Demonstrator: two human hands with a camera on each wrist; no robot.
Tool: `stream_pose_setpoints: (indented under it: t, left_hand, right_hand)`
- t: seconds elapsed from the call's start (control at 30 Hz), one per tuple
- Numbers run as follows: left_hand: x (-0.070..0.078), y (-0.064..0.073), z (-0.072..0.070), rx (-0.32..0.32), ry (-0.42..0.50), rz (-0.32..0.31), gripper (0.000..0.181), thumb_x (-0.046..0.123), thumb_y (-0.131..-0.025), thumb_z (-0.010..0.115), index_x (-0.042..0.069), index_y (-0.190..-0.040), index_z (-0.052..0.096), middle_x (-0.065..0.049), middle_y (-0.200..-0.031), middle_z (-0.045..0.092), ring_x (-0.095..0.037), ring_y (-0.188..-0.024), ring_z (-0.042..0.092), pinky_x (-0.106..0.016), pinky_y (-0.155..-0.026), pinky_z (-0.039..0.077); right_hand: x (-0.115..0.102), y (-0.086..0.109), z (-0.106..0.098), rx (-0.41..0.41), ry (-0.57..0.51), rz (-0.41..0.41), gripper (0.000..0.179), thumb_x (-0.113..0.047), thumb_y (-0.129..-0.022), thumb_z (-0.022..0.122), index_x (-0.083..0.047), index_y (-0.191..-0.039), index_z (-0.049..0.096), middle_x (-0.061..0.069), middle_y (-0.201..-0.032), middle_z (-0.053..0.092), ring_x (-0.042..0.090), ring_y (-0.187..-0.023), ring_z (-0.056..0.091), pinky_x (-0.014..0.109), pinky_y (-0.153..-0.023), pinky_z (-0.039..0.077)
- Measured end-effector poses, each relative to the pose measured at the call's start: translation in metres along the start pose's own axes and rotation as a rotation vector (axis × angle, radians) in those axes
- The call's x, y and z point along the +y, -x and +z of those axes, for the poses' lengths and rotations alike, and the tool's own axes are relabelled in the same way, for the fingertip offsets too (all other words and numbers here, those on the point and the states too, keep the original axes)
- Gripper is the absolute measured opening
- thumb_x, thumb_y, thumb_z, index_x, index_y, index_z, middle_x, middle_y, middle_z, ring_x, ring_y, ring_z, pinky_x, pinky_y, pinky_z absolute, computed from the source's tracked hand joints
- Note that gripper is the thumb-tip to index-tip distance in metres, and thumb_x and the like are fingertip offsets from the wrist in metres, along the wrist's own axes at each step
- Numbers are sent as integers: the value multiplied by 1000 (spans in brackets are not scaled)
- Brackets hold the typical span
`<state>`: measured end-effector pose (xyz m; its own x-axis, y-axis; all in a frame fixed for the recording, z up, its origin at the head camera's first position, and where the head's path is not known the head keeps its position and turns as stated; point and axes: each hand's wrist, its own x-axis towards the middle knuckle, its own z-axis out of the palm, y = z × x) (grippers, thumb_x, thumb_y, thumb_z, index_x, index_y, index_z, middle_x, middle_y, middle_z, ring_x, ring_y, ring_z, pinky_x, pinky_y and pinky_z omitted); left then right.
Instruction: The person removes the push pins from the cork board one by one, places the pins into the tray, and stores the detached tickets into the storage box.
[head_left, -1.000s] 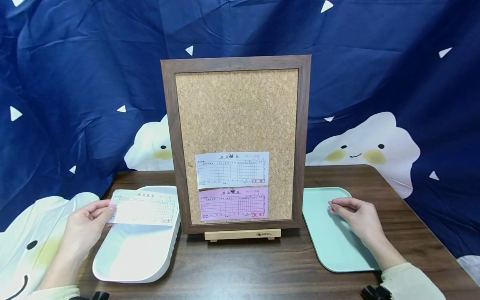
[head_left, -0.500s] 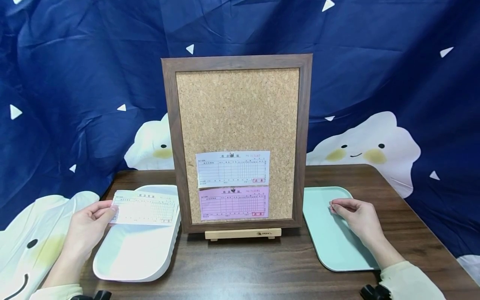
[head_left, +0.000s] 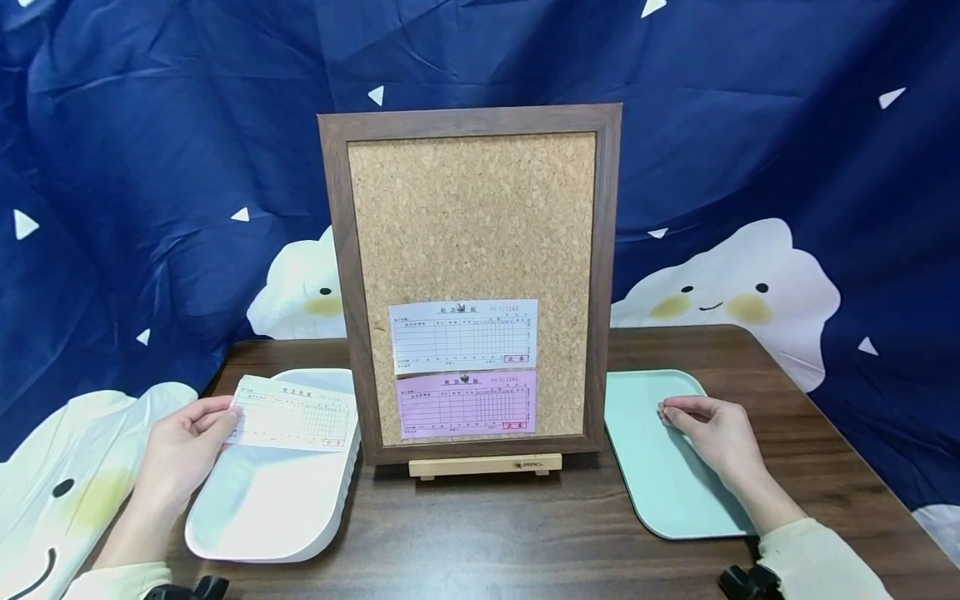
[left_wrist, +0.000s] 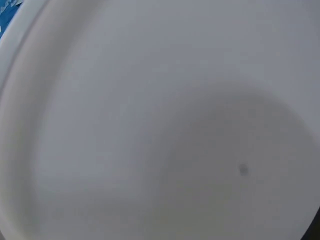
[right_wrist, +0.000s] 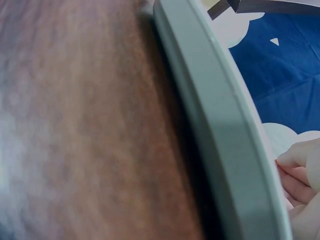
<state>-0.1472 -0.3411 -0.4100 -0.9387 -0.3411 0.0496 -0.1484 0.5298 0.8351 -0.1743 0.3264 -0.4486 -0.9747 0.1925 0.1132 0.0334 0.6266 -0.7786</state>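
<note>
— Thumb and fingers of the left hand (head_left: 180,450) pinch a paper slip (head_left: 294,414) by its left end, over the white tray (head_left: 262,512)!
— And the right hand (head_left: 712,437)?
— Over the green tray (head_left: 666,479), thumb and forefinger drawn close; whether they grip anything, I can't tell.
— Between the trays stands the corkboard (head_left: 472,217), a white slip (head_left: 462,335) pinned above a purple slip (head_left: 467,407).

One printed slip (head_left: 292,414): white, ruled grid, red box at lower right. Printed face showing, right end slightly lower; left end pinched by left hand (head_left: 183,446), above white tray (head_left: 262,517).
</note>
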Motion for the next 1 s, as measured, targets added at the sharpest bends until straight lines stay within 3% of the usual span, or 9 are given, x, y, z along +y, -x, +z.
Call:
stream_pose_setpoints:
  t: [0.17, 0.27, 0.43, 0.53, 0.6, 0.87, 1.0]
  left_hand:
    - [1, -3, 0, -4, -54, 15, 45, 27, -111, 61, -4, -143, 63, 13, -104, 79, 20, -85, 60, -8, -71, 52]
    - [0, -2, 0, -17, -50, 43, 44, 26, -111, 62, -4, -143, 64, 16, -104, 78, 21, -87, 60, -7, -72, 52]
    - [-2, -3, -1, -57, 168, 151, 38, 12, -109, 63, -13, -139, 60, 31, -104, 73, 17, -95, 69, -8, -81, 56]
    - [-3, -4, -3, -62, 311, 198, 29, 4, -107, 64, -13, -131, 63, 26, -106, 77, 9, -97, 75, -11, -83, 58]
    - [-3, -3, -4, -43, 350, 209, 24, 2, -106, 65, -9, -127, 67, 24, -105, 78, 7, -95, 76, -11, -82, 59]
    - [5, 3, -8, 27, 385, 259, 21, 4, -105, 68, -6, -124, 71, 19, -106, 80, 5, -93, 77, -11, -83, 58]
    - [10, 6, -8, 36, 344, 280, 23, 5, -106, 67, -5, -126, 70, 20, -107, 80, 6, -94, 77, -11, -84, 58]
  right_hand:
    - [1, 0, -1, -2, 25, -11, 28, -14, -104, 72, 7, -121, 77, 22, -114, 81, -25, -84, 55, 4, -72, 48]
    - [2, -1, -1, 0, 47, -13, 28, -16, -105, 73, 6, -121, 78, 21, -115, 81, -28, -86, 51, 3, -72, 46]
    - [2, 0, -1, -7, 47, 5, 29, -18, -105, 72, 5, -122, 78, 20, -117, 81, -29, -87, 50, 3, -72, 46]
    - [1, 0, -2, -11, 41, 21, 31, -19, -106, 72, 5, -123, 77, 21, -117, 80, -28, -86, 49, 4, -72, 47]
    - [-1, 0, -2, -8, 37, 34, 31, -20, -106, 71, 5, -124, 77, 20, -117, 81, -28, -86, 50, 5, -72, 48]
    - [-10, 2, -6, 10, -10, 28, 33, -21, -108, 68, 6, -126, 75, 17, -114, 82, -22, -83, 60, 8, -71, 52]
    - [-16, 3, -8, 32, -27, -8, 34, -23, -109, 67, 5, -126, 75, 15, -113, 82, -21, -84, 62, 6, -72, 51]
